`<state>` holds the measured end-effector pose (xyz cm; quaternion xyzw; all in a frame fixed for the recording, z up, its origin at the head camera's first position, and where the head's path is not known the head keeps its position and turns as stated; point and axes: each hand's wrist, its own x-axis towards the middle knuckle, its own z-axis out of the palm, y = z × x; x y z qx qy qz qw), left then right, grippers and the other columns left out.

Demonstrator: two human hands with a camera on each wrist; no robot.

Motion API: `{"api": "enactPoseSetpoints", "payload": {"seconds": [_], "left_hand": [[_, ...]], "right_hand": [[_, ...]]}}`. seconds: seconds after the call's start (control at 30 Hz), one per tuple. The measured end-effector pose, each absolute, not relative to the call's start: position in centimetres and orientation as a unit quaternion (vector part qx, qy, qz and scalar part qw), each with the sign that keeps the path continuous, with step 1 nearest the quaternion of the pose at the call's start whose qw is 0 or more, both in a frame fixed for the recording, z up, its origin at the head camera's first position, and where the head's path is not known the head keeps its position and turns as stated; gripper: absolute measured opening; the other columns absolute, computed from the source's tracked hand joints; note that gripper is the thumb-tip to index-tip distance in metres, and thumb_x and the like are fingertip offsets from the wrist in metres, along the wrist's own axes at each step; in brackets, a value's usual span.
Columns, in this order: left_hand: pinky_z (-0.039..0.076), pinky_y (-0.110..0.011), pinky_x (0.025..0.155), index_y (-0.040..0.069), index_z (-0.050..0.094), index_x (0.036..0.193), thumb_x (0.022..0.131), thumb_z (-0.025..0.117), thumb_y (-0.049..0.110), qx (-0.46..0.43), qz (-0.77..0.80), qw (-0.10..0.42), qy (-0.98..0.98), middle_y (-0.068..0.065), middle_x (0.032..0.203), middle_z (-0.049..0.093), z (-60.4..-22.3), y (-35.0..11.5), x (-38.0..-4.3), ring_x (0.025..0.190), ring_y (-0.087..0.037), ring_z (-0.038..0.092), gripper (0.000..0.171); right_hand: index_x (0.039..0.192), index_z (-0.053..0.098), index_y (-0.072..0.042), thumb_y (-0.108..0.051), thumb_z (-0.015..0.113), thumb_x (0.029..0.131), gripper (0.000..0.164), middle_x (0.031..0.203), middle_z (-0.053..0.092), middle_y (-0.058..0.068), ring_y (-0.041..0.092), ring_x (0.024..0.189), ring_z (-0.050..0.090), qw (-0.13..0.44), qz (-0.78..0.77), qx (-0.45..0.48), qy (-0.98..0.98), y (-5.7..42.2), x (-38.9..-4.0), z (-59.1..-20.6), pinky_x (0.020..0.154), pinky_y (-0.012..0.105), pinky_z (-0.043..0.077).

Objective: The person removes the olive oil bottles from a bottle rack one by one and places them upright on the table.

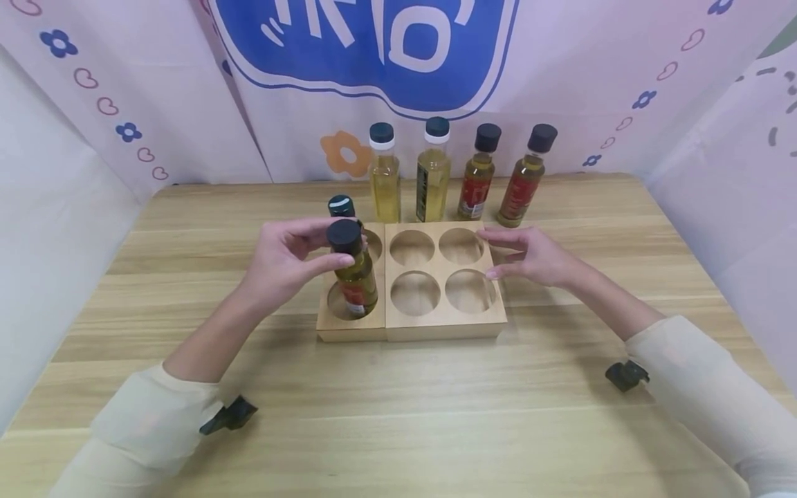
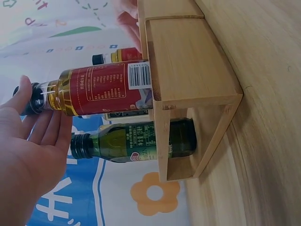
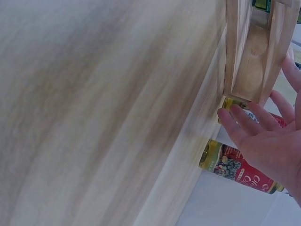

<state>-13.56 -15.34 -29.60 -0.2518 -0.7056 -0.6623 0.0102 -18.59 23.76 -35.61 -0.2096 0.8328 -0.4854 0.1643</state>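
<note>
My left hand [image 1: 283, 259] pinches a red-labelled olive oil bottle [image 1: 358, 285] at its black cap and neck. That bottle stands slightly tilted at the front left hole of the wooden bottle rack [image 1: 445, 330], its lower end inside the hole. Behind it, a green glass bottle [image 2: 127, 142] sits in the rack's back left hole, mostly hidden by the hand in the head view. My right hand [image 1: 529, 257] rests its fingertips and thumb against the rack's right edge, fingers loosely extended. In the right wrist view, the fingers [image 3: 249, 122] lie beside the rack's end.
Behind the rack stand two pale yellow oil bottles [image 1: 385, 183] with dark green caps. To their right are two more red-labelled bottles [image 1: 477, 187]. The rack's other holes hold nothing. A printed cloth [image 1: 187, 90] hangs behind the wooden table [image 1: 398, 422].
</note>
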Motion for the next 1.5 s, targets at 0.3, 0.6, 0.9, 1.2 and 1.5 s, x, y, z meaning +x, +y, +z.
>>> {"api": "enactPoseSetpoints", "payload": {"seconds": [0.3, 0.6, 0.9, 1.2, 1.5], "left_hand": [[0.059, -0.027, 0.089, -0.011, 0.071, 0.119, 0.083, 0.079, -0.015, -0.237, -0.675, 0.000, -0.698, 0.000, 0.110, 0.078, -29.5, -15.3, -13.5, 0.100, -0.014, 0.076, 0.037], [0.059, -0.028, 0.090, -0.019, 0.067, 0.117, 0.082, 0.080, -0.014, -0.241, -0.670, 0.007, -0.702, 0.001, 0.107, 0.079, -29.5, -14.9, -13.6, 0.098, -0.014, 0.076, 0.038], [0.060, -0.027, 0.087, -0.020, 0.065, 0.118, 0.081, 0.078, -0.018, -0.245, -0.662, 0.012, -0.708, 0.002, 0.106, 0.079, -29.3, -14.5, -13.7, 0.099, -0.013, 0.076, 0.039], [0.059, -0.027, 0.089, -0.015, 0.069, 0.118, 0.082, 0.080, -0.014, -0.242, -0.667, 0.016, -0.705, 0.001, 0.104, 0.079, -29.0, -14.4, -13.7, 0.099, -0.013, 0.076, 0.037], [0.059, -0.028, 0.091, 0.011, 0.079, 0.110, 0.081, 0.086, -0.003, -0.259, -0.709, 0.027, -0.655, -0.003, 0.103, 0.079, -29.0, -14.3, -13.9, 0.097, -0.015, 0.076, 0.033]], "right_hand": [[0.149, 0.045, 0.010, 0.004, 0.080, 0.086, 0.072, 0.160, 0.039, 0.024, 0.043, 0.147, 0.039, 0.163, -0.481, -0.205, 0.837, 23.8, -18.5, -35.5, 0.114, 0.052, 0.042], [0.149, 0.046, 0.010, 0.003, 0.081, 0.086, 0.072, 0.160, 0.038, 0.024, 0.043, 0.148, 0.037, 0.162, -0.471, -0.208, 0.842, 23.6, -18.5, -35.3, 0.113, 0.053, 0.042], [0.149, 0.046, 0.008, 0.003, 0.081, 0.086, 0.072, 0.161, 0.036, 0.024, 0.043, 0.148, 0.036, 0.162, -0.469, -0.205, 0.844, 23.5, -18.4, -35.2, 0.113, 0.053, 0.042], [0.149, 0.046, 0.010, 0.002, 0.081, 0.087, 0.072, 0.160, 0.038, 0.024, 0.044, 0.148, 0.036, 0.157, -0.465, -0.216, 0.844, 23.6, -18.4, -35.3, 0.113, 0.053, 0.042], [0.149, 0.045, 0.010, 0.003, 0.080, 0.087, 0.072, 0.160, 0.038, 0.025, 0.044, 0.148, 0.035, 0.156, -0.470, -0.218, 0.841, 23.7, -18.4, -35.3, 0.114, 0.053, 0.041]]}}
